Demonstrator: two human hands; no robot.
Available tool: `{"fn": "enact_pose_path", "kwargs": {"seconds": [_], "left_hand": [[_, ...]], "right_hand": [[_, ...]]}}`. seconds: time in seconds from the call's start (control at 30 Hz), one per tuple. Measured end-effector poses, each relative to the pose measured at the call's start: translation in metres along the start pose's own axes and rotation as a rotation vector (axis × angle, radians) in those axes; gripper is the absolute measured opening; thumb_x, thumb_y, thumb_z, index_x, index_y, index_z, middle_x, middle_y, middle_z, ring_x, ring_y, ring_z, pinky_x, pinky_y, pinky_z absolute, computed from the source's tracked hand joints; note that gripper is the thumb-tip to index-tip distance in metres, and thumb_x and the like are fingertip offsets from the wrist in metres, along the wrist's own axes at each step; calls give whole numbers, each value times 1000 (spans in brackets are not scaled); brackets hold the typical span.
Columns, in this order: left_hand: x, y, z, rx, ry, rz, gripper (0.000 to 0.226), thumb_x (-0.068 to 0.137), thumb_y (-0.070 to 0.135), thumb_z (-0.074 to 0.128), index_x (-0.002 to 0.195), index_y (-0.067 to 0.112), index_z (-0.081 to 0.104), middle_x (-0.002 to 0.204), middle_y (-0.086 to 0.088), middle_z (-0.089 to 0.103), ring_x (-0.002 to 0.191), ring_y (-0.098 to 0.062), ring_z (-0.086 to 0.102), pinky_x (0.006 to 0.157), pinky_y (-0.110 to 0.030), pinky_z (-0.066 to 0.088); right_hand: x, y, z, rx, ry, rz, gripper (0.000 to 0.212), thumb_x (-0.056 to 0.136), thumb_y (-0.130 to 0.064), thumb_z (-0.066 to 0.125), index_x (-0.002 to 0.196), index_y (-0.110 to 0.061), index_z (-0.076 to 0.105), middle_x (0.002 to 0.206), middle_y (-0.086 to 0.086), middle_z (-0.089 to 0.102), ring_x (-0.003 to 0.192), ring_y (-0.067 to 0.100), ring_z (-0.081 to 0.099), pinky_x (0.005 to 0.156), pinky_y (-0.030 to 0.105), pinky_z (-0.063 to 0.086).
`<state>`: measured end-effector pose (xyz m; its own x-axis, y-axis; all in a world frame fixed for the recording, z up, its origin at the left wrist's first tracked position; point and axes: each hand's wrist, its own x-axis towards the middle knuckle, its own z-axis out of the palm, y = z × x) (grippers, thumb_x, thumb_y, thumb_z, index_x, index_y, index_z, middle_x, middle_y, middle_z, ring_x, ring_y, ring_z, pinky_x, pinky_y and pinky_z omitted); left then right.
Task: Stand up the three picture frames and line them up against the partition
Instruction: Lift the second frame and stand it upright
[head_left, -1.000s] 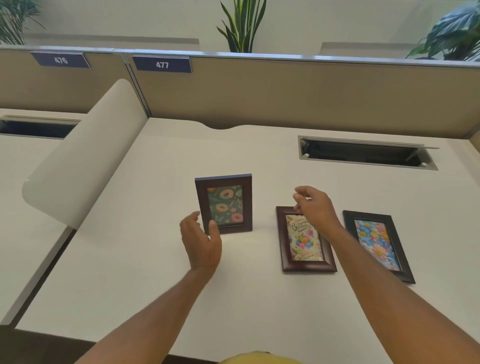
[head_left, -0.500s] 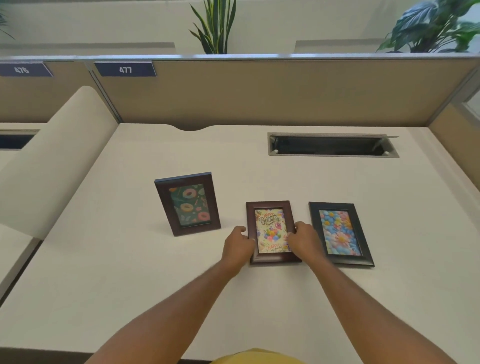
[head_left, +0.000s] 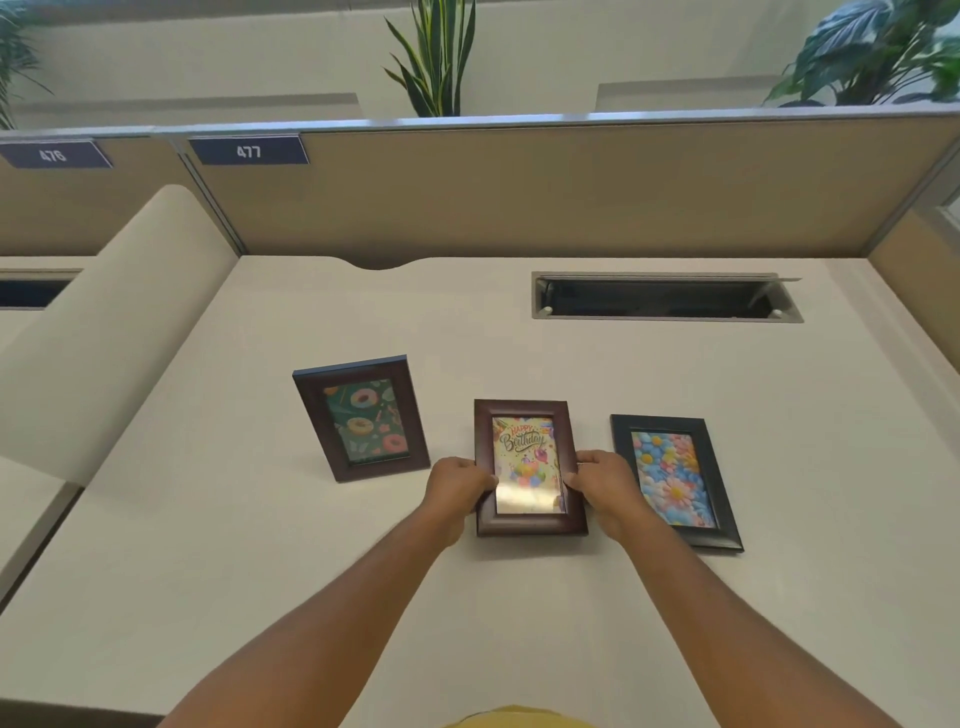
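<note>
A dark brown frame with a doughnut picture (head_left: 362, 418) stands upright on the cream desk (head_left: 260, 545), left of centre. In the middle, the brown frame with a birthday card (head_left: 525, 457) is gripped at both long sides: my left hand (head_left: 457, 486) holds its left edge and my right hand (head_left: 605, 480) its right edge. Its near end looks slightly raised. A black frame with a flower picture (head_left: 674, 480) lies flat to the right, close beside my right hand. The tan partition (head_left: 571, 192) runs along the desk's far edge, well behind all three frames.
An open cable slot (head_left: 665, 297) is sunk into the desk near the partition, right of centre. A cream curved divider (head_left: 104, 322) rises along the left side. A side panel (head_left: 919, 260) closes the right. Plants (head_left: 436, 57) stand behind the partition.
My left hand let go of the doughnut frame, which stays upright. Both hands moved to the birthday frame and closed on its sides; glare shows on its lower glass.
</note>
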<state>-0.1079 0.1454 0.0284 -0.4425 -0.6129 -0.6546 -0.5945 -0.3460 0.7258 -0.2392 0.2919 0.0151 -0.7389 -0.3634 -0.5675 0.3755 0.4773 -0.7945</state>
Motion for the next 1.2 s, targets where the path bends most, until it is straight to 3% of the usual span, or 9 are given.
{"fn": "enact_pose_path", "kwargs": {"seconds": [0.1,0.2,0.37,0.5,0.7,0.9,1.03,1.2], "left_hand": [[0,9,-4,-55,-6,89,13,85,2,68,97,-3,65,98,-14,75,89,-26,74,72,-40,63],[2,20,-7,-139,-17,183,21,85,-1,69,102,9,62,103,-7,74,94,-20,73,62,-30,61],[12,36,-7,-179,-54,279,45,84,-12,62,102,29,61,109,3,72,102,-15,68,70,-31,61],[22,42,-5,-181,-71,322,50,86,-17,56,115,24,61,115,1,71,109,-18,66,77,-31,60],[35,47,-6,-137,-93,381,54,84,-17,56,107,31,63,108,7,73,101,-6,67,63,-17,58],[42,44,-6,-115,-115,399,55,83,-17,55,105,32,62,110,4,72,103,-8,67,74,-25,57],[39,43,-6,-103,-112,409,54,83,-17,54,108,30,60,111,4,70,104,-10,66,70,-23,58],[30,33,-6,-97,-22,414,56,81,-14,57,125,19,52,123,-3,66,115,-19,63,89,-46,61]], "right_hand": [[5,-7,-1,65,0,-59,23,89,0,60,101,-20,64,94,-1,72,86,16,70,64,31,60],[8,-17,-2,148,24,-149,30,89,1,61,113,-17,61,102,-1,70,94,14,68,72,32,60],[6,-29,1,92,30,-334,28,90,-2,63,111,-20,61,102,-5,68,95,8,65,60,14,54],[11,-36,4,29,55,-391,27,90,0,62,107,-20,61,101,-3,68,94,8,64,66,14,52],[19,-38,8,12,64,-401,26,88,2,63,103,-19,61,100,0,68,94,12,64,70,18,52],[22,-34,9,-1,67,-400,25,88,2,63,102,-19,61,97,-1,68,91,10,64,67,16,51],[21,-35,9,-8,69,-410,26,88,0,63,103,-20,60,97,-4,67,92,9,64,67,15,49],[17,-31,0,-17,39,-435,33,87,-4,66,111,-23,58,103,-8,66,96,5,62,64,8,49]]}}
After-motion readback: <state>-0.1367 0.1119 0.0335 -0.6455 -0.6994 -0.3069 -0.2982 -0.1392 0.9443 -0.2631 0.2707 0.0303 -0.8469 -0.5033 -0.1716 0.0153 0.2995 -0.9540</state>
